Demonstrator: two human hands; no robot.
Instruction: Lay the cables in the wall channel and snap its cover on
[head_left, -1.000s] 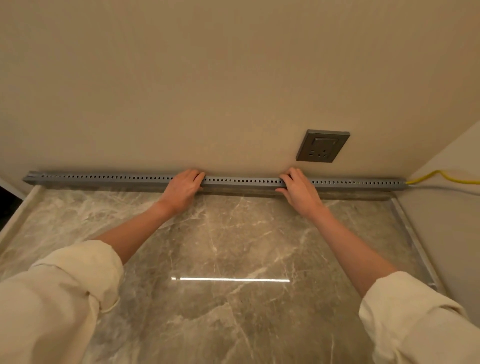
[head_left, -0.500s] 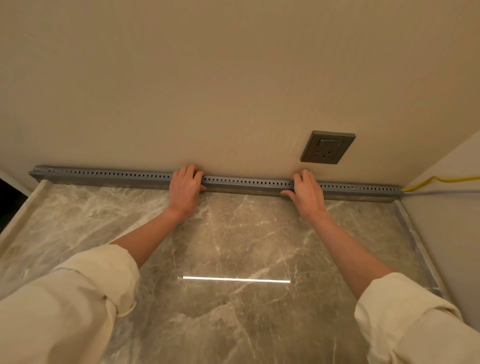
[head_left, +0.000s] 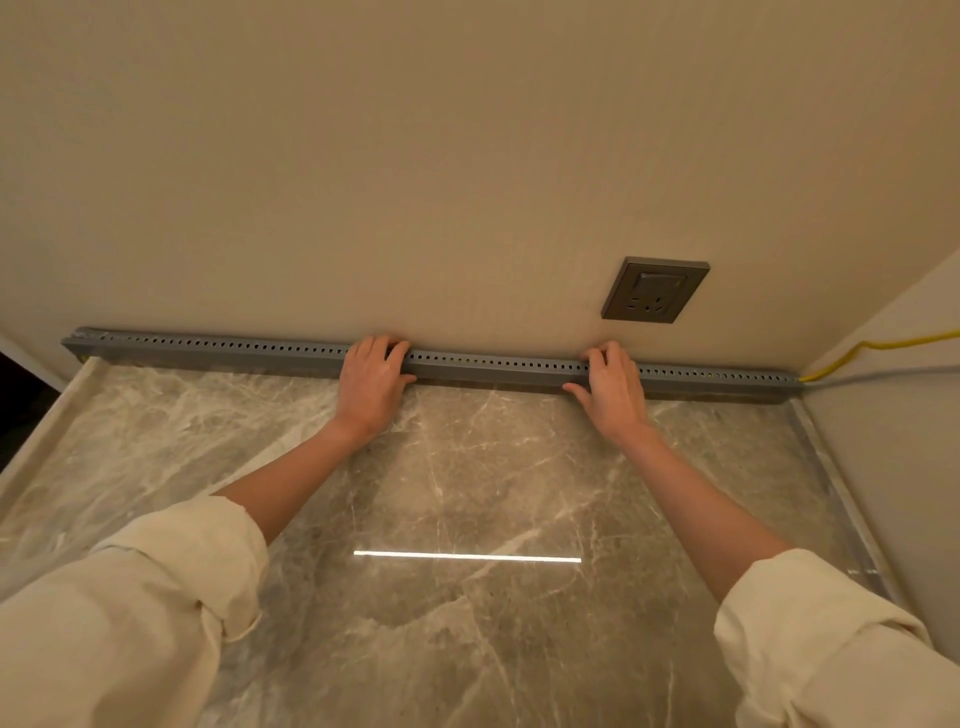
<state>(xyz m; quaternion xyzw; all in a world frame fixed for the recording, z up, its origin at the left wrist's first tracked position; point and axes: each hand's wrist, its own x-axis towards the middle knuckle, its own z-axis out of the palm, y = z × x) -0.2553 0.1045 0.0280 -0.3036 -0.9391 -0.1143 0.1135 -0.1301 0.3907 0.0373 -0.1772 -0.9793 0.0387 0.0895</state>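
A long grey channel (head_left: 493, 365) with a row of small holes along its top runs at the foot of the beige wall, on the back edge of the marble counter. My left hand (head_left: 371, 379) lies over it left of centre, fingers on top, thumb at the front. My right hand (head_left: 613, 387) grips it further right in the same way. A yellow cable (head_left: 857, 349) and a grey cable (head_left: 878, 373) leave the channel's right end along the side wall. The cables inside the channel are hidden.
A dark grey wall socket (head_left: 655, 289) sits above the channel on the right. The marble counter (head_left: 467, 493) has a raised rim at left and right. A side wall closes off the right. A bright strip of light reflects on the counter.
Both hands shifted slightly on the channel, my right hand sliding a little to the right. The view tilted slightly; the channel stays against the wall.
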